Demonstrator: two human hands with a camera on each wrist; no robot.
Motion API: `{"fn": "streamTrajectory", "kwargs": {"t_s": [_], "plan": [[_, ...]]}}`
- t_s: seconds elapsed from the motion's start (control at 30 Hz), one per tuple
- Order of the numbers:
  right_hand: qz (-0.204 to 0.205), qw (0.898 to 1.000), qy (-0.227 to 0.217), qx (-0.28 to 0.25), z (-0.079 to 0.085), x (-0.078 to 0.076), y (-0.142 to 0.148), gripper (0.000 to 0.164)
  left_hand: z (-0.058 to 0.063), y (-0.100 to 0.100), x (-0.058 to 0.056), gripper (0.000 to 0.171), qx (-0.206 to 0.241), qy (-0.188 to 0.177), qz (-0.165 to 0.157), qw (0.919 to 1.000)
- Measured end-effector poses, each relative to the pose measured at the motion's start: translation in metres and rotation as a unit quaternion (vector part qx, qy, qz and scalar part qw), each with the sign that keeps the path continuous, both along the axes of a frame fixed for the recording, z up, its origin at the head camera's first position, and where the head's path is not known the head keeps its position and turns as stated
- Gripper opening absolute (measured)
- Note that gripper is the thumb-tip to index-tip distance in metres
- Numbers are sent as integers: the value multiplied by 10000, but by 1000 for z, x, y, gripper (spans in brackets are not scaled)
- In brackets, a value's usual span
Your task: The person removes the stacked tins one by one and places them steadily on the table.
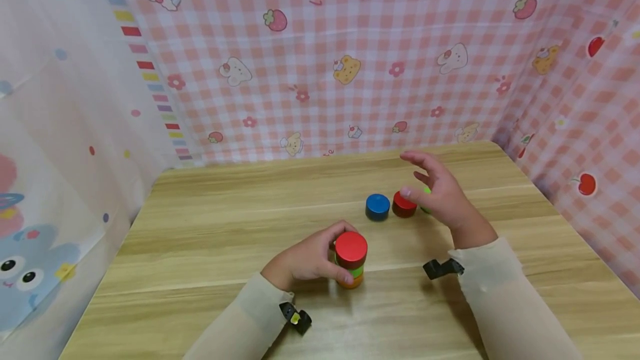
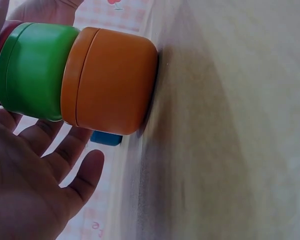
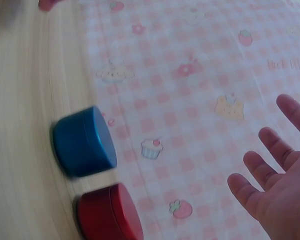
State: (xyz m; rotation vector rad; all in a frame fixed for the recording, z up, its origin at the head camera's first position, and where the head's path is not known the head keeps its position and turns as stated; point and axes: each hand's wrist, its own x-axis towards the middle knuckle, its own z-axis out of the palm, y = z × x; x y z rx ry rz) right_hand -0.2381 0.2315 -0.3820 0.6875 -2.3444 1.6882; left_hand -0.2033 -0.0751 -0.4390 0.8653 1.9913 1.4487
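A stack of small round lidded tins stands near the middle of the table: an orange tin at the bottom, a green tin on it, and a red tin on top. My left hand holds the stack from its left side, thumb in front and fingers round the back. The right hand is raised farther back on the right, fingers spread and nothing held. Close to it are a second red tin and another green tin, which the hand mostly hides in the head view.
A blue tin sits to the left of the back red one, both on the wooden table. A pink checked cloth hangs behind the table's far edge, and more cloth hangs at both sides.
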Motion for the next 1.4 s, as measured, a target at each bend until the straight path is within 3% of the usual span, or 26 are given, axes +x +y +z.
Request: {"fn": "streamTrajectory", "kwargs": {"t_s": [0.43, 0.97, 1.2, 1.4], "plan": [[946, 9953, -111, 156, -1, 7, -17, 58, 0, 0, 0, 66, -280, -261, -7, 9993], [2267, 9732, -31, 370, -7, 12, -33, 69, -4, 1, 0, 66, -256, -117, -27, 9996], [2572, 9631, -364, 700, -11, 16, -43, 78, -4, 1, 1, 64, -229, -14, -43, 9997], [2786, 9557, -431, 844, -16, 17, -48, 74, -4, 2, 2, 62, -299, 113, -82, 9995]]}}
